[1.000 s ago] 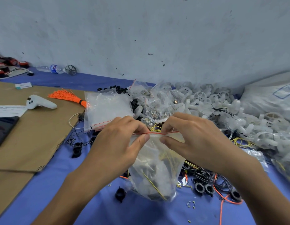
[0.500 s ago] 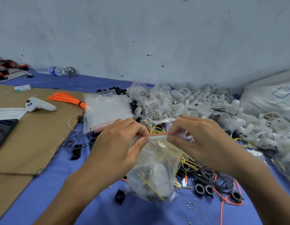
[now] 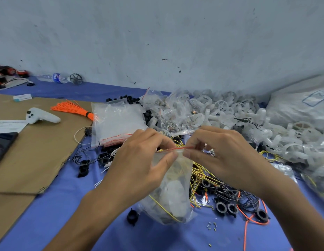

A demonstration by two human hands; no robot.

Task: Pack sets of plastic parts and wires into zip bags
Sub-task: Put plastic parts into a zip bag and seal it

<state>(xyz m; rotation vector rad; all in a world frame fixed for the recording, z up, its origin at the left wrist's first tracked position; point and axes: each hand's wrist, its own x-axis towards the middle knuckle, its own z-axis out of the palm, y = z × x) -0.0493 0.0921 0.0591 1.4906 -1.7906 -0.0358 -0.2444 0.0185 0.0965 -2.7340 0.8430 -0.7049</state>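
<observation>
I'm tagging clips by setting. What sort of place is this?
Likely a small workshop's packing bench: a heap of white plastic wheels, loose yellow wires, and the left hand and right hand pinching a filled zip bag at its seal.

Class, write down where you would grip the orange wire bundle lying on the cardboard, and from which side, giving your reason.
I'd pinch the orange wire bundle at its black tie, coming from above. There the strands are bound tight; leftward they fan out loose, and the zip-bag stack blocks the right end.

White controller (image 3: 42, 115) on cardboard sheet (image 3: 30, 151); water bottle (image 3: 54, 77) lying against wall (image 3: 157, 33)
</observation>
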